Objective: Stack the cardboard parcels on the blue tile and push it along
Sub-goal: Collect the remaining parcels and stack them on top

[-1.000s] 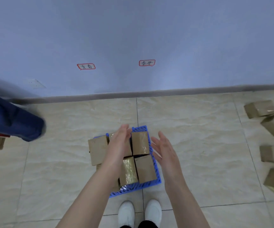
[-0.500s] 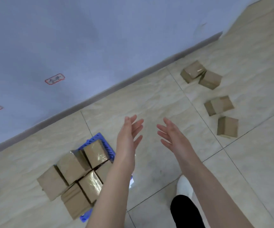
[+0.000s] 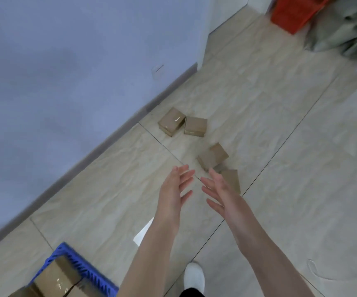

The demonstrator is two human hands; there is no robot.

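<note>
The blue tile [image 3: 81,267] shows at the bottom left corner, with cardboard parcels [image 3: 54,279] sitting on it. Several loose parcels lie on the floor ahead: a pair near the wall, parcel [image 3: 171,122] and parcel [image 3: 195,126], one tilted parcel [image 3: 213,156], and one parcel [image 3: 231,180] partly behind my right hand. My left hand [image 3: 174,189] and my right hand [image 3: 218,191] are stretched out in front of me, palms facing each other, fingers straight, holding nothing. Both hover above the floor just short of the nearest parcels.
A blue-grey wall with a grey skirting [image 3: 109,138] runs along the left. A red bin [image 3: 293,11] and a grey-green sack [image 3: 344,24] stand at the far right. My white shoe [image 3: 194,277] is at the bottom. A thin cable [image 3: 314,271] lies on the tiles.
The view has swung right, away from the loaded tile. Both hands left the stacked parcels and now reach toward the loose parcels, which appear closer and more central.
</note>
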